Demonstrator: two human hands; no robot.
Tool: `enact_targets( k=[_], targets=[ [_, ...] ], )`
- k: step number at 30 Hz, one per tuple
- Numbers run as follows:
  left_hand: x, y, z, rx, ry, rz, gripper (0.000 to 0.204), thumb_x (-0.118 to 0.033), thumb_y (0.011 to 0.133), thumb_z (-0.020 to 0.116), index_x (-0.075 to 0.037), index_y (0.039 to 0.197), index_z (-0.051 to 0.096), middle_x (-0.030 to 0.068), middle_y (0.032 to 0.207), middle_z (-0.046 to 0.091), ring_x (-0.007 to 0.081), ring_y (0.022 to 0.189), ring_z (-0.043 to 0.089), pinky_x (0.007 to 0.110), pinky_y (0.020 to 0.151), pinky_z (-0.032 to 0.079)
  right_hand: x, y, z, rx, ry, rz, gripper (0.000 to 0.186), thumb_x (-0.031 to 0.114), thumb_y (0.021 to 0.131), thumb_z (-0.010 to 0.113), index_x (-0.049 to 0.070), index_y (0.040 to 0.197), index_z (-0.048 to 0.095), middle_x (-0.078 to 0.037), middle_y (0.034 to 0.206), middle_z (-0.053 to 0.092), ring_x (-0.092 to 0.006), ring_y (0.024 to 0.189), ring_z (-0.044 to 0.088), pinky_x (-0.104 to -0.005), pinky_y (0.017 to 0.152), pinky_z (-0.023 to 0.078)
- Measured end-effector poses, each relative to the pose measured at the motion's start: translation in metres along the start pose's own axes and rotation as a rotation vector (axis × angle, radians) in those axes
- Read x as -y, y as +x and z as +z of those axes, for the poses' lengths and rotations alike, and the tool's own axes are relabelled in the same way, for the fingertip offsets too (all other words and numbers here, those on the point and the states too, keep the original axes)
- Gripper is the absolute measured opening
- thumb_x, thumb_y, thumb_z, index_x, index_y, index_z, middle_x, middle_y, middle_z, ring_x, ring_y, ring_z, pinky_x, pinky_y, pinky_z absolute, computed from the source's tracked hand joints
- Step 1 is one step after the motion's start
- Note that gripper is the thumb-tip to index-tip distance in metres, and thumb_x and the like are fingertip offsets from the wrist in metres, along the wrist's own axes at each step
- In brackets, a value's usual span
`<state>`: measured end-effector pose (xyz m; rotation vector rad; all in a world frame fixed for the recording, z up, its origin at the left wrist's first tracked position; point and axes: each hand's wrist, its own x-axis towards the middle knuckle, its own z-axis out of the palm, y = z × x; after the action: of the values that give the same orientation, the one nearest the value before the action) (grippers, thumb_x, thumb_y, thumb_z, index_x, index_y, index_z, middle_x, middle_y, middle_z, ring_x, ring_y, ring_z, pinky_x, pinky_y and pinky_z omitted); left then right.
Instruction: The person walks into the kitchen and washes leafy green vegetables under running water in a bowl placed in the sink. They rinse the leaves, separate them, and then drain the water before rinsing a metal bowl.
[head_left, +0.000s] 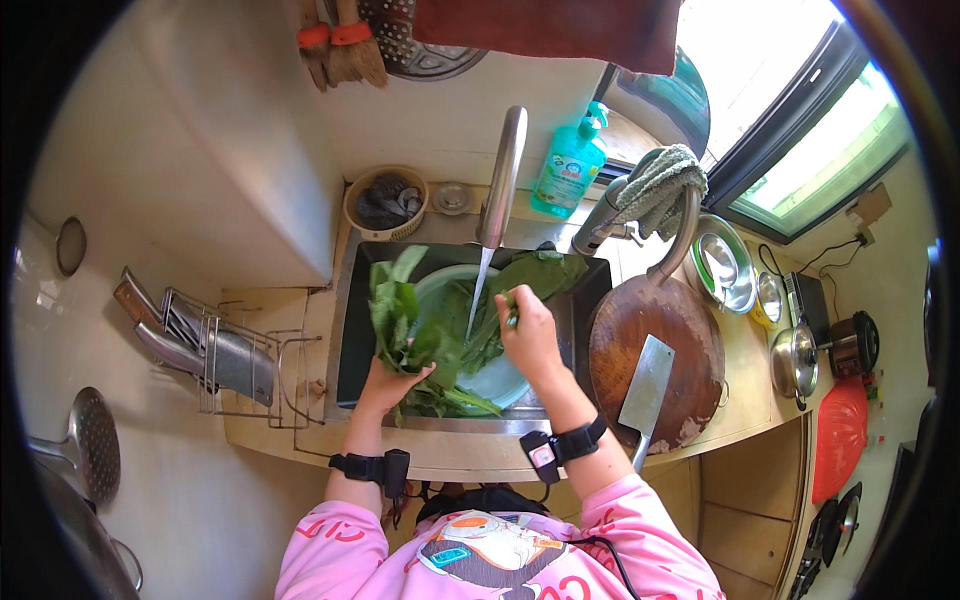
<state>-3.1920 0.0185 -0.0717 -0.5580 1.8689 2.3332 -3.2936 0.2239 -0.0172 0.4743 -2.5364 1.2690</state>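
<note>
My left hand (400, 380) grips a bunch of dark green leafy vegetables (398, 305) at the left side of a pale blue basin (484, 390) in the sink. My right hand (530, 335) is closed around some green stems in front of more leaves (540, 272) at the right of the basin. A stream of water runs from the steel faucet (498, 200) down between my hands into the basin, and more greens lie along its front edge.
A round wooden board (630, 320) with a cleaver (645, 385) is right of the sink (350, 330). A knife rack (220, 360) stands left. Behind are a scrubber basket (388, 200) and teal soap bottle (568, 170); bowls (722, 262) and pots (795, 365) sit far right.
</note>
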Motion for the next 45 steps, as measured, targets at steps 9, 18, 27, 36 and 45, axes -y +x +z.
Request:
enact_targets(
  k=[9,18,27,36,45],
  targets=[
    [0.001,0.044,0.049,-0.296,0.231,0.3,0.031,-0.011,0.068,0.072,0.004,0.093,0.062,0.0154,0.089,0.067,0.0224,0.088,0.065,0.034,0.074,0.049,-0.068,-0.012,0.001,0.129,0.567,0.919,0.034,0.034,0.088,0.055,0.003,0.073,0.057,0.001,0.065,0.055,-0.0082,0.051,0.049,-0.0243,0.042,0.038],
    [0.016,0.076,0.065,-0.396,0.176,0.188,0.034,-0.011,0.072,0.073,0.004,0.1,0.06,0.012,0.096,0.066,0.0197,0.086,0.063,0.031,0.076,0.047,-0.159,-0.001,0.028,-0.118,0.221,0.832,0.027,0.023,0.086,0.055,0.004,0.101,0.066,-0.011,0.078,0.063,-0.0224,0.069,0.059,-0.0318,0.062,0.046],
    [0.016,0.024,0.012,-0.601,-0.014,0.081,0.039,-0.004,0.069,0.075,0.003,0.103,0.056,0.0067,0.094,0.061,0.0161,0.081,0.058,0.029,0.072,0.046,-0.187,0.014,0.062,-0.299,-0.062,0.714,0.022,0.022,0.08,0.061,0.003,0.091,0.064,-0.02,0.09,0.064,-0.0366,0.087,0.061,-0.0419,0.078,0.047],
    [0.028,0.015,0.015,-0.384,0.006,0.172,0.046,-0.004,0.073,0.071,0.003,0.114,0.051,0.0104,0.112,0.058,0.0194,0.099,0.056,0.031,0.082,0.046,-0.155,0.01,0.048,-0.046,0.064,0.702,0.021,0.021,0.078,0.059,0.002,0.087,0.064,-0.017,0.081,0.065,-0.0287,0.078,0.063,-0.037,0.071,0.048],
    [0.026,0.004,0.011,0.073,-0.189,0.169,0.046,-0.001,0.074,0.07,-0.005,0.117,0.053,0.0038,0.113,0.057,0.0142,0.103,0.053,0.028,0.088,0.043,-0.004,-0.025,0.018,0.722,0.522,0.275,0.018,0.016,0.082,0.059,-0.001,0.086,0.06,-0.002,0.073,0.059,-0.0074,0.071,0.05,-0.0252,0.065,0.044]
  ],
)
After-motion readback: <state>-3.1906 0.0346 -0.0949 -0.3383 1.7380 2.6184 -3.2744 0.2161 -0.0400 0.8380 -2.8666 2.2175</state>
